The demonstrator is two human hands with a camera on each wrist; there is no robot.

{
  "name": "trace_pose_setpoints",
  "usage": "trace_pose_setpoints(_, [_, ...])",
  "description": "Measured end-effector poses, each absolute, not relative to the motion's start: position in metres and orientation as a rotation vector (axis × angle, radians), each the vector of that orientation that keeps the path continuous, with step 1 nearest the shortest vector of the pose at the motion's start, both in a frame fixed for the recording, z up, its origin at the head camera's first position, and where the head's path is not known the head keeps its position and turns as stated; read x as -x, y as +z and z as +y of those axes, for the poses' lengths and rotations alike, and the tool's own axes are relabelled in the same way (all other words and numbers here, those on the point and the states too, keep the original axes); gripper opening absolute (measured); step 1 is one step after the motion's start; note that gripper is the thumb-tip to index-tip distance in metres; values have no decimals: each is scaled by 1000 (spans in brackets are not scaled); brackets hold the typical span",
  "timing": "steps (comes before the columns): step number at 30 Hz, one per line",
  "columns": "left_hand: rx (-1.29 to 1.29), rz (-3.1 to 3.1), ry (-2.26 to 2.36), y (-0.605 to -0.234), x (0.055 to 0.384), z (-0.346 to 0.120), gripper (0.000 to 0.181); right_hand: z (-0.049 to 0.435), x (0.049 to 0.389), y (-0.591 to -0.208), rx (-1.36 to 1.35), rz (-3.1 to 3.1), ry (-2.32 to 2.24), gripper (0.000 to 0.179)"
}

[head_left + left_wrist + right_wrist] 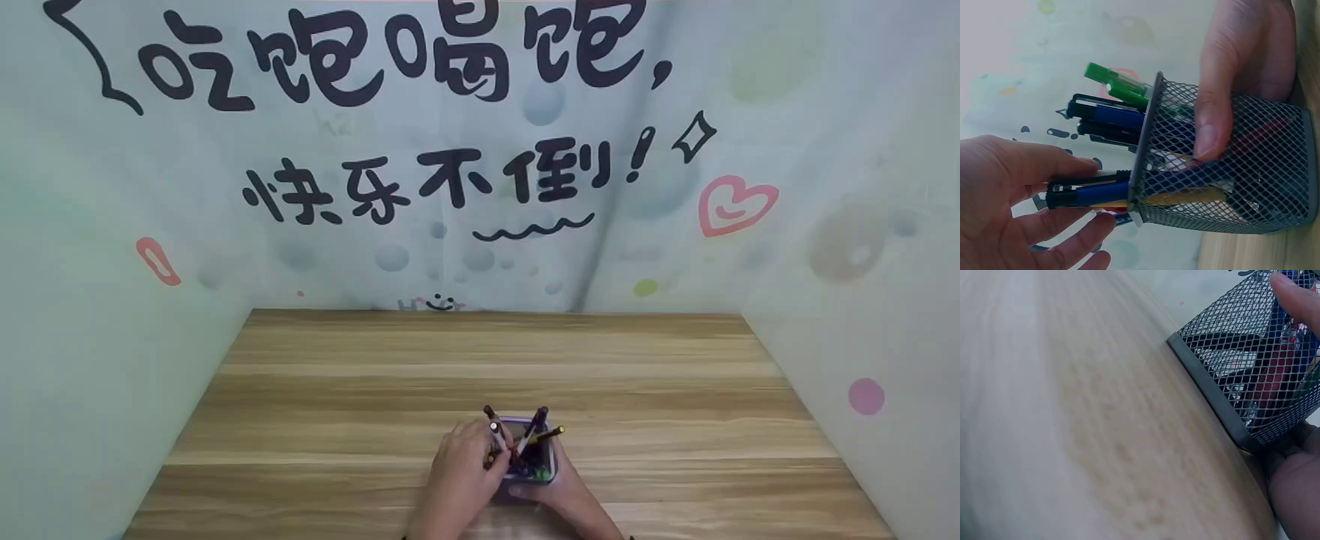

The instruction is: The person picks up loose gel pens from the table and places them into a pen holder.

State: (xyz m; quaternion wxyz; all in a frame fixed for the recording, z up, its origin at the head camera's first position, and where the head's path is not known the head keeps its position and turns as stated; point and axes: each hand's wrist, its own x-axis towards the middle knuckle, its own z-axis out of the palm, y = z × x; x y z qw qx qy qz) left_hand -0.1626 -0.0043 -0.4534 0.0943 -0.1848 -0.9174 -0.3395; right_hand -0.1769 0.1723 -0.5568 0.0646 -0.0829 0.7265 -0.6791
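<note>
A dark wire-mesh pen holder [1264,208] full of pens stands on the wooden table. My right hand [566,487] grips it from the right, with the thumb [1213,126] lying across the mesh wall. At the holder's left side, my left hand [461,457] has its thumb and fingers round pens by the rim, among them a pen with a blue barrel and black clip [1100,194]. Other pens poke out above the rim, including a green one [1129,94] and a yellow-ended one [555,432]. Through the mesh shows a red item [1269,379].
The wooden table [315,420] reaches back to a pale printed backdrop [450,255] with large black lettering. Pale side walls [847,315] close in the table on the left and right.
</note>
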Motion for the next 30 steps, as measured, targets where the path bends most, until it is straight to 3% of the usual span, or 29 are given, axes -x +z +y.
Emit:
trace_pose_setpoints(6, [517,-2819,-901,-458,166,-4,24,172,179,-558,319,2147,-2092,92])
trace_pose_setpoints(14, [501,-2810,-938,-465,169,4,15,173,179,-558,332,2184,-2076,97])
trace_pose_setpoints(22, [560,-2736,-990,-453,164,-10,31,172,177,-557,267,2173,-2056,94])
trace_pose_setpoints(30, [536,-2568,-1023,-438,159,-18,16,174,179,-557,220,2236,-1998,97])
